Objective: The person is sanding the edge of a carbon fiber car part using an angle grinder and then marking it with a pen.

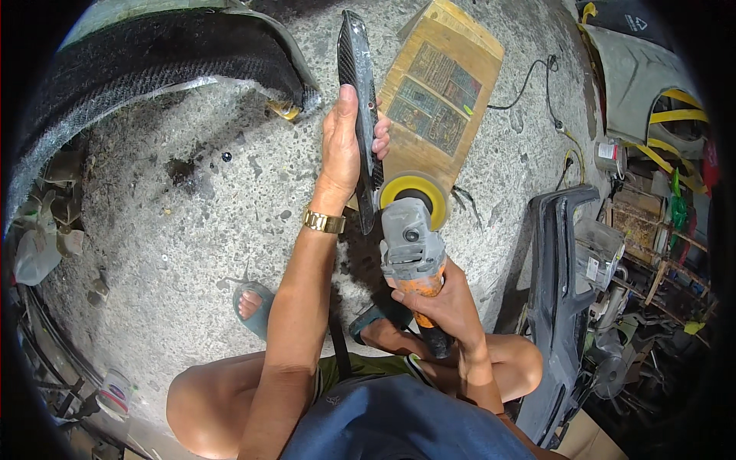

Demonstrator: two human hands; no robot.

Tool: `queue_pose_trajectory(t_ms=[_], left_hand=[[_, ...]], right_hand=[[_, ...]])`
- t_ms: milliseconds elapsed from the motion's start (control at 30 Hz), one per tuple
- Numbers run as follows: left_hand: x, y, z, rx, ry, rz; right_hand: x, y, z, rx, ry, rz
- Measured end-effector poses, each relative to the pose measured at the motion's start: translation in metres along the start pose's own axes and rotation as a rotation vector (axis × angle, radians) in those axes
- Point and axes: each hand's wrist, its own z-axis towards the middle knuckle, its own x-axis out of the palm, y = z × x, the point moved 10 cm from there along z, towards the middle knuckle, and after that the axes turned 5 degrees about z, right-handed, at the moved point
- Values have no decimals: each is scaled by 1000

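Observation:
My left hand (345, 146), with a gold watch (323, 221) at the wrist, is closed around a long, narrow black part with a carbon-fibre weave (355, 65). The part stands lengthwise, pointing away from me. My right hand (448, 303) grips an orange and grey angle grinder (414, 249) by its body. A yellow-rimmed disc (418, 188) sits at the grinder's far end, close beside the part's lower edge. Whether disc and part touch, I cannot tell. Motion of the disc cannot be made out either.
Beyond the grinder lies a wooden board (452, 84) with printed sheets on it. A large curved black panel (169, 61) fills the far left. A black cable (529, 100) runs along the right, near a long dark grey car part (556, 307) and a cluttered rack (652, 230).

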Motion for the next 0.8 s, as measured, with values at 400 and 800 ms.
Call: queue_pose_trajectory(t_ms=[400,800], left_hand=[[-1,1,1,4,-17,-39],[-3,2,1,12,-31,-68]], right_hand=[[-5,-2,-4,6,-14,36],[-2,-6,-4,2,-11,-11]])
